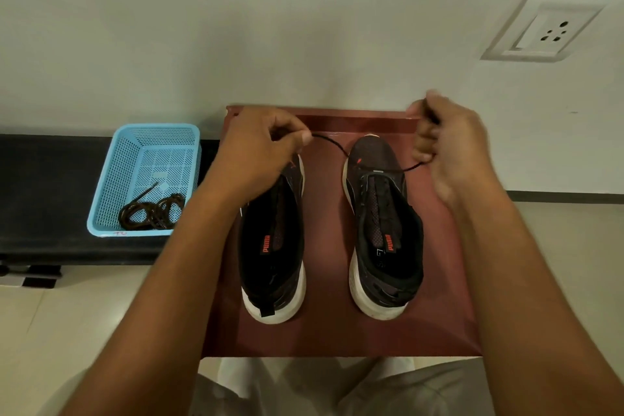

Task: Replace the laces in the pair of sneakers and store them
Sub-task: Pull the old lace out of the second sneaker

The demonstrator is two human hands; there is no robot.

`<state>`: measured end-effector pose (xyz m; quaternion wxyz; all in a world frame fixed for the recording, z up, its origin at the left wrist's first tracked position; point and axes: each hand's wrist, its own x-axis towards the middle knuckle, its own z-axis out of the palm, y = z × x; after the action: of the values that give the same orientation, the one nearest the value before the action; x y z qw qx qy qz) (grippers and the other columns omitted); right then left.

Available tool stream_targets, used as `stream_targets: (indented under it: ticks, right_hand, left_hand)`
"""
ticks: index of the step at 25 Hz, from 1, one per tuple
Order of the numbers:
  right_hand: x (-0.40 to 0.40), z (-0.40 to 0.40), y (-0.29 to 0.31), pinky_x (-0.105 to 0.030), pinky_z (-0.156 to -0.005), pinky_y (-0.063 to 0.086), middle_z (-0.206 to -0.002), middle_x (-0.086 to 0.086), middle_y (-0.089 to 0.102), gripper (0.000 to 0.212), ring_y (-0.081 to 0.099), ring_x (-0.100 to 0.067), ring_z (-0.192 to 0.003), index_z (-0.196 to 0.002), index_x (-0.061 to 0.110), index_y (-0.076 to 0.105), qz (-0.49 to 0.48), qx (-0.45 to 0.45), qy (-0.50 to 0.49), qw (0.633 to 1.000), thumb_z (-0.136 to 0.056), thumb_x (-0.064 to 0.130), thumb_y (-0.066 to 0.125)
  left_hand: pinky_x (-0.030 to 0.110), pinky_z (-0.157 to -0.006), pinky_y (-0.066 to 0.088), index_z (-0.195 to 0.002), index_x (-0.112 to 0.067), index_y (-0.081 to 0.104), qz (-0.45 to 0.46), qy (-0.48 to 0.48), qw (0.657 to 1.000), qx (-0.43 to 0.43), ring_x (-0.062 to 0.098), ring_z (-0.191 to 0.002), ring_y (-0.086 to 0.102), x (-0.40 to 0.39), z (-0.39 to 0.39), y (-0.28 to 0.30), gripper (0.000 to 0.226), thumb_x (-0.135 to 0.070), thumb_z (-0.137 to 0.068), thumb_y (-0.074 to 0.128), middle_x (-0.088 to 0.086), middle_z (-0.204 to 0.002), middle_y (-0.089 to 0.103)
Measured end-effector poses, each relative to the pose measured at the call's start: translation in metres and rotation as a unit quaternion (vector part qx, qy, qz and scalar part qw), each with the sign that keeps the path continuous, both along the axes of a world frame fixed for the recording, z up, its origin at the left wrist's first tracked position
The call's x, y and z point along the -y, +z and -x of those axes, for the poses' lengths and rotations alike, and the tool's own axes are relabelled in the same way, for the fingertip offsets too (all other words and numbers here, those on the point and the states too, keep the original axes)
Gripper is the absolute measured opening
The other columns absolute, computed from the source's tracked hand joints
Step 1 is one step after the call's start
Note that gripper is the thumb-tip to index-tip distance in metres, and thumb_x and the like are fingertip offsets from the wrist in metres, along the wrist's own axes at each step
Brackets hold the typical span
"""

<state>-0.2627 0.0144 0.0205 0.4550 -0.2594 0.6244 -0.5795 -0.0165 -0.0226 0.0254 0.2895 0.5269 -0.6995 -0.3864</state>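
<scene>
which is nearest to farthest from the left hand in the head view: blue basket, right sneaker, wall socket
From the left hand:
1. Right sneaker, just to its right on the red board.
2. Blue basket, off to its left on the dark ledge, holding a coiled lace.
3. Wall socket, far up on the right.

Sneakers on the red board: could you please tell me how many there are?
2: the left sneaker lies partly under the left hand; the right sneaker lies beside it, threaded with the black lace.

Both hands, left (256, 149) and right (449, 145), raised apart, fingers pinched.
</scene>
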Motion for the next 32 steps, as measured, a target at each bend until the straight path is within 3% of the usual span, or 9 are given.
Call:
stream_targets:
  ticks: [5, 8, 11, 16, 21, 23, 26, 29, 32]
  right_hand:
    - [-0.006, -0.042, -0.008, -0.026, -0.052, 0.021, -0.060, 0.008, 0.030, 0.038, 0.023, -0.009, -0.054, -0.085, 0.019, 0.079, -0.067, -0.105, 0.254, 0.959, -0.100, 0.050, 0.061]
    - [-0.008, -0.046, -0.014, -0.029, -0.053, 0.018, -0.067, -0.005, 0.035, 0.060, 0.019, -0.014, -0.058, -0.108, -0.016, 0.062, -0.058, -0.076, 0.316, 0.944, -0.094, 0.043, 0.069]
    - [-0.005, -0.045, -0.008, -0.027, -0.054, 0.020, -0.061, 0.007, 0.037, 0.031, 0.024, -0.007, -0.054, -0.083, 0.008, 0.061, -0.021, 0.003, 0.226, 0.974, -0.105, 0.031, 0.058]
    - [0.007, -0.028, -0.009, -0.025, -0.053, 0.031, -0.076, -0.001, 0.060, 0.034, 0.050, -0.013, -0.064, -0.077, 0.015, 0.053, 0.080, 0.152, -0.020, 0.985, -0.109, 0.024, 0.046]
    - [0.005, -0.003, -0.007, -0.027, -0.060, 0.044, -0.062, 0.000, 0.050, 0.043, 0.047, -0.014, -0.052, -0.068, 0.014, 0.050, 0.106, 0.507, -0.097, 0.850, -0.109, 0.025, 0.041]
    - [0.003, -0.001, -0.005, -0.020, -0.043, 0.028, -0.055, 0.005, 0.030, 0.046, 0.025, -0.010, -0.044, -0.063, 0.016, 0.047, 0.068, 0.447, -0.093, 0.887, -0.108, 0.026, 0.042]
    - [0.000, -0.009, 0.000, -0.024, -0.040, 0.012, -0.052, 0.009, 0.025, 0.041, 0.016, -0.008, -0.043, -0.068, 0.023, 0.042, -0.005, 0.162, -0.039, 0.986, -0.108, 0.035, 0.041]
    - [0.000, -0.023, 0.000, -0.025, -0.043, 0.017, -0.055, 0.009, 0.035, 0.034, 0.023, -0.009, -0.044, -0.077, 0.021, 0.041, -0.029, -0.065, 0.053, 0.996, -0.108, 0.035, 0.041]
    - [-0.002, -0.038, -0.004, -0.025, -0.042, 0.027, -0.066, -0.001, 0.051, 0.029, 0.035, -0.006, -0.043, -0.084, 0.016, 0.045, -0.030, -0.122, 0.118, 0.985, -0.107, 0.033, 0.043]
  left_hand:
    - [0.014, -0.066, 0.045, -0.084, -0.027, 0.075, 0.032, 0.027, 0.996, -0.073, -0.007, -0.061, 0.061, -0.008, 0.025, 0.000, 0.014, -0.020, -0.095, 0.072, -0.025, -0.061, 0.065]
    - [0.018, -0.067, 0.047, -0.085, -0.024, 0.076, 0.031, 0.058, 0.992, -0.104, -0.005, -0.061, 0.061, -0.006, 0.027, -0.004, 0.011, -0.019, -0.094, 0.073, -0.022, -0.063, 0.067]
    - [0.019, -0.068, 0.047, -0.084, -0.026, 0.076, 0.024, 0.070, 0.992, -0.104, -0.006, -0.061, 0.061, -0.005, 0.025, -0.008, 0.012, -0.019, -0.094, 0.073, -0.020, -0.065, 0.067]
    - [0.018, -0.073, 0.048, -0.088, -0.022, 0.079, 0.000, -0.009, 0.999, -0.052, -0.008, -0.065, 0.062, -0.011, 0.028, -0.005, 0.008, -0.020, -0.094, 0.073, -0.018, -0.074, 0.070]
    - [0.019, -0.082, 0.051, -0.091, -0.021, 0.080, -0.014, -0.116, 0.993, -0.021, -0.007, -0.079, 0.066, -0.024, 0.042, -0.003, 0.007, -0.022, -0.094, 0.074, -0.019, -0.079, 0.073]
    - [0.019, -0.086, 0.053, -0.092, -0.022, 0.080, -0.006, -0.119, 0.993, -0.020, -0.005, -0.086, 0.068, -0.025, 0.046, -0.003, 0.007, -0.022, -0.094, 0.074, -0.016, -0.086, 0.075]
    - [0.016, -0.080, 0.053, -0.089, -0.020, 0.080, 0.025, -0.091, 0.995, -0.032, -0.001, -0.083, 0.069, -0.024, 0.047, -0.001, 0.005, -0.022, -0.092, 0.076, -0.013, -0.085, 0.076]
    - [0.018, -0.071, 0.054, -0.086, -0.017, 0.080, 0.045, -0.054, 0.997, -0.043, 0.006, -0.077, 0.069, -0.024, 0.048, -0.001, 0.006, -0.021, -0.091, 0.078, -0.009, -0.081, 0.075]
    - [0.021, -0.070, 0.055, -0.086, -0.018, 0.080, 0.051, -0.004, 0.997, -0.056, 0.005, -0.075, 0.069, -0.024, 0.049, -0.004, 0.007, -0.024, -0.090, 0.078, -0.010, -0.079, 0.075]
